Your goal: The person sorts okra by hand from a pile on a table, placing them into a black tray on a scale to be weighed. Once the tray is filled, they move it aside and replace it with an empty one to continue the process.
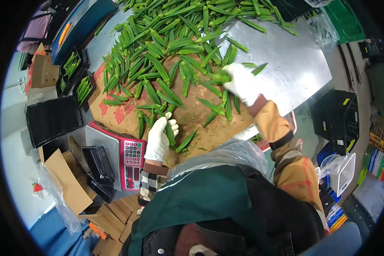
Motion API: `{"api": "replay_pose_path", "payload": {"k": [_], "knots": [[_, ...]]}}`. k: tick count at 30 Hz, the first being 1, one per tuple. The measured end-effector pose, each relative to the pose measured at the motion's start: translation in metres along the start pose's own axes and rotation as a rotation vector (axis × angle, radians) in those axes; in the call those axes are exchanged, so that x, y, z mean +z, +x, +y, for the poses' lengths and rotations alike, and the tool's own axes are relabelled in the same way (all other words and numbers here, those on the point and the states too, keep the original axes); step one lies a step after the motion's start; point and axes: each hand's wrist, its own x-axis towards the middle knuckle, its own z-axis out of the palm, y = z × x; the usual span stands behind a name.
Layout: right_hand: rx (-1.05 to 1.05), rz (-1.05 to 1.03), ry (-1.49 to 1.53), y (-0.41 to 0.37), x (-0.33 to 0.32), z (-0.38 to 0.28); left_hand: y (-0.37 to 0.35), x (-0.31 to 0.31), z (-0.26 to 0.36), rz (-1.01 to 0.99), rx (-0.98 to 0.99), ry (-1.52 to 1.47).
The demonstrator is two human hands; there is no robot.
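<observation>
The left hand (160, 138), gloved in white, is extended from a checked sleeve toward 12 o'clock, palm down. Its fingers are curled around an okra pod (170, 133). This pod is held low on the cardboard sheet (200, 128), and its long axis runs from about 11 to 5 o'clock. Which end is the tip cannot be told.

The right hand (243, 83), also gloved, is stretched further out toward 11 o'clock, with the forearm covered by a tan sleeve guard. It is closed on a second okra pod (219, 77), which lies nearly level and points toward 9 o'clock. This pod is gripped at the edge of the okra heap (166, 42), where the cardboard meets the metal sheet (286, 59).

A loose pod (185, 141) lies just beside the left hand at its 3 o'clock, slanted from 1 to 7 o'clock. A red scale (132, 158) is set at the left hand's 8 o'clock.
</observation>
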Motion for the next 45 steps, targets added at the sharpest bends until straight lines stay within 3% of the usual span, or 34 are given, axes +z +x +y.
{"api": "replay_pose_path", "payload": {"k": [3, 4, 7, 8, 11, 12, 15, 18, 21, 26, 29, 32, 36, 40, 43, 45], "knots": [[-0.073, -0.028, -0.424, 0.000, 0.046, -0.023, 0.002, 0.001, 0.001, -0.037, 0.018, -0.008], [-0.080, -0.018, -0.422, 0.002, 0.047, -0.026, 0.003, 0.000, 0.002, -0.042, 0.024, -0.014], [0.092, -0.149, -0.160, -0.008, -0.016, -0.061, 0.000, -0.004, 0.003, -0.026, 0.032, -0.001], [0.118, -0.149, 0.068, -0.006, -0.013, -0.049, -0.001, -0.006, 0.003, -0.019, 0.031, -0.005], [0.287, -0.128, 0.226, 0.001, -0.047, -0.050, 0.000, -0.014, -0.004, -0.013, 0.003, -0.025], [0.357, -0.151, 0.131, 0.007, -0.052, -0.044, 0.003, -0.018, -0.007, -0.021, -0.014, -0.039], [0.275, -0.139, -0.240, 0.016, -0.025, -0.003, 0.004, -0.009, -0.006, -0.034, -0.031, -0.022], [0.082, -0.032, -0.353, 0.008, 0.025, 0.017, 0.000, 0.005, -0.003, -0.046, 0.004, 0.006], [0.061, -0.057, -0.369, 0.009, 0.021, 0.019, -0.001, 0.009, -0.002, -0.044, 0.021, 0.017], [0.306, -0.179, -0.156, 0.016, -0.036, 0.010, -0.003, 0.013, 0.002, 0.002, 0.013, 0.040], [0.190, 0.084, -0.300, 0.000, -0.051, 0.037, -0.002, 0.007, -0.001, 0.009, 0.001, 0.035], [0.181, -0.094, -0.408, -0.012, -0.047, 0.082, 0.002, 0.006, -0.002, 0.016, -0.042, 0.034], [-0.119, 0.017, -0.448, -0.020, -0.042, 0.106, -0.001, 0.015, -0.002, -0.012, -0.025, 0.043], [0.136, -0.104, -0.609, -0.006, -0.043, 0.097, -0.002, 0.030, 0.002, -0.008, 0.039, 0.171], [0.357, -0.140, -0.443, -0.010, -0.054, 0.081, -0.007, 0.047, 0.011, 0.025, 0.087, 0.313], [0.373, -0.042, -0.047, -0.027, -0.052, 0.075, -0.007, 0.060, 0.018, 0.029, 0.141, 0.452]]}}
